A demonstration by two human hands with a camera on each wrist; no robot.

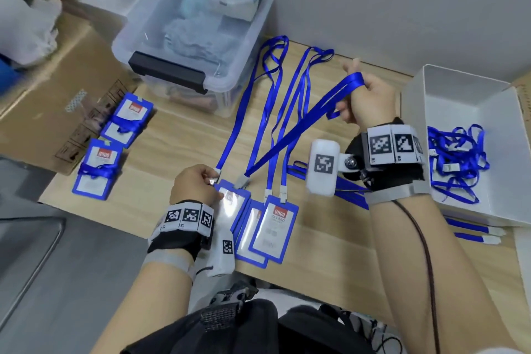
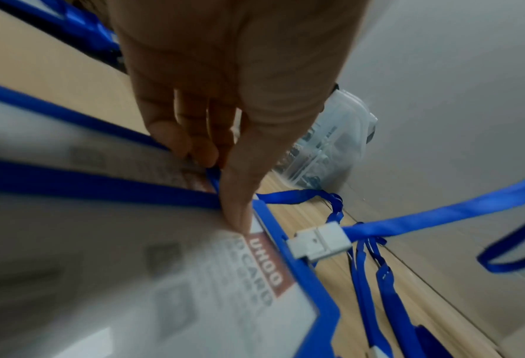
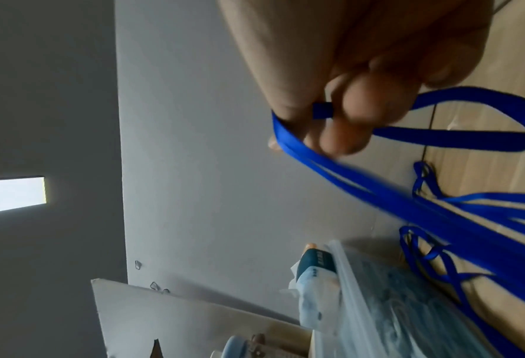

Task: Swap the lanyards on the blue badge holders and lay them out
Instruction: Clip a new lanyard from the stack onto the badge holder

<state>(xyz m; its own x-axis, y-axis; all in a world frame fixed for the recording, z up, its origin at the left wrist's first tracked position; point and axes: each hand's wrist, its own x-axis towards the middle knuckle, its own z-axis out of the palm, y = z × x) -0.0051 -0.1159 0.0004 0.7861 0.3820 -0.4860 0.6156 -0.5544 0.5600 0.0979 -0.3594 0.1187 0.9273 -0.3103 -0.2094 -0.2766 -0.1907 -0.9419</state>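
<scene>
From the head view, your left hand (image 1: 198, 184) pins the top badge holder (image 1: 231, 204) near the table's (image 1: 330, 253) front edge while your right hand (image 1: 370, 100) pulls its lanyard (image 1: 296, 126) taut. At the left wrist, thumb and fingers (image 2: 240, 206) pinch the holder's top edge beside the clip (image 2: 319, 239). At the right wrist, curled fingers (image 3: 347, 116) grip the strap's loop. You seem to be mid-swap; next, probably work on that clip.

Two wrapped badge holders (image 1: 113, 144) on the left, three overlapping badge holders (image 1: 265, 228) by the near edge, one clear bin (image 1: 198, 34), one white box (image 1: 465, 112)

A clear plastic storage bin with a black latch (image 1: 184, 46) sits at the back of the light wood table (image 1: 330, 241), stuffed with tissue packs. Brown cardboard box (image 1: 43, 112) off to its left.
</scene>
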